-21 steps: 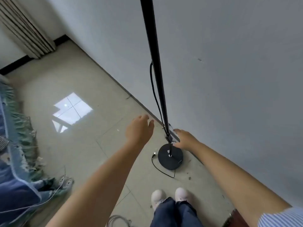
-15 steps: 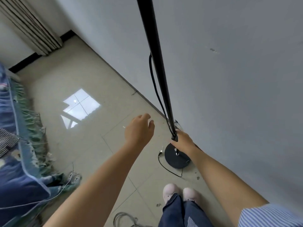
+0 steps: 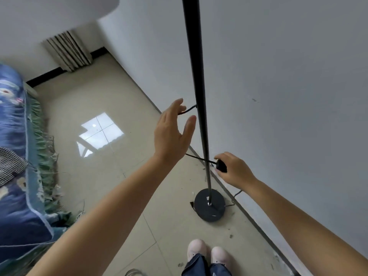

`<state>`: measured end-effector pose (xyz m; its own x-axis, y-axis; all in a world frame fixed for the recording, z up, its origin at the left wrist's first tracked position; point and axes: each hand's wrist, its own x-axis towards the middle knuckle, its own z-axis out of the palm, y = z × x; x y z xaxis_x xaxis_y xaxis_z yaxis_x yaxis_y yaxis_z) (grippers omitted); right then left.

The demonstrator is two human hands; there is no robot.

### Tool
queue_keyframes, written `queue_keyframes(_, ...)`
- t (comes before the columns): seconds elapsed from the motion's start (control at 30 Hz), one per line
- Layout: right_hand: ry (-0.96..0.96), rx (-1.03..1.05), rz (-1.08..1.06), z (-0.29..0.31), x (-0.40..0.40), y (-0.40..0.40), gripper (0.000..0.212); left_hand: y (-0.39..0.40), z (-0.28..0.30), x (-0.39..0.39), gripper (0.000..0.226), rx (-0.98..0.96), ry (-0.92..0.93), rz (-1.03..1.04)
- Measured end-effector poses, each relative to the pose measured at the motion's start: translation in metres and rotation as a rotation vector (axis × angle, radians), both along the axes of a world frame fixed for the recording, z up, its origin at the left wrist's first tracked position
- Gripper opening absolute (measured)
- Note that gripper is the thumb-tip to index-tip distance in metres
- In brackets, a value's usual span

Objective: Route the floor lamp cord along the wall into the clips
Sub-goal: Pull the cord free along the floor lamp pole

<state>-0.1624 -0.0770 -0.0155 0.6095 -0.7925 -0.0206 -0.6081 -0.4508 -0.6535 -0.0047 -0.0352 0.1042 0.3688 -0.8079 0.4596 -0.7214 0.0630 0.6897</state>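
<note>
R hand [image 3: 236,171] closed round a small black switch [image 3: 222,165] on the cord [image 3: 196,157], just right of the lamp pole [image 3: 200,108], near the wall [image 3: 288,96]. L hand [image 3: 172,134] open, fingers spread, w/ the cord running behind it; can't tell if fingers grip it. Cord leaves the pole at mid height, loops behind L hand, then crosses in front of the pole to the switch. More cord trails by the base [image 3: 210,205] on the floor [image 3: 95,176].

Vs 0.5 s ago: both hands are higher; R hand has come up from near the base w/ the switch, L hand is now up at the cord loop. Camera tilted up some.

No containers or clips in view.
</note>
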Motion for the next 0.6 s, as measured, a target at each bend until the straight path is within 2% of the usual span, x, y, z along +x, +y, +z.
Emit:
queue_keyframes(0.1,-0.108,0.105,0.053,0.028,0.024,-0.008,0.028,-0.015,0.030,-0.005,0.039,-0.016,0.015,-0.065)
queue_keyframes(0.17,-0.149,0.207,0.060,0.036,0.036,-0.014,0.022,-0.023,0.040,-0.006,0.027,-0.041,-0.026,-0.072)
queue_keyframes(0.27,-0.162,0.151,0.028,0.034,0.051,-0.022,0.014,-0.032,0.048,0.005,0.014,0.040,-0.023,-0.071)
queue_keyframes(0.33,-0.162,0.091,0.019,0.033,0.066,-0.026,0.013,-0.035,0.050,0.020,0.012,0.093,-0.061,-0.039)
queue_keyframes(0.43,-0.204,0.116,0.072,0.035,0.093,-0.026,0.008,-0.032,0.054,0.049,0.012,0.112,-0.079,0.012)
queue_keyframes(0.6,-0.234,0.136,0.181,0.032,0.150,-0.015,0.013,-0.012,0.054,0.108,0.017,0.066,0.041,0.138)
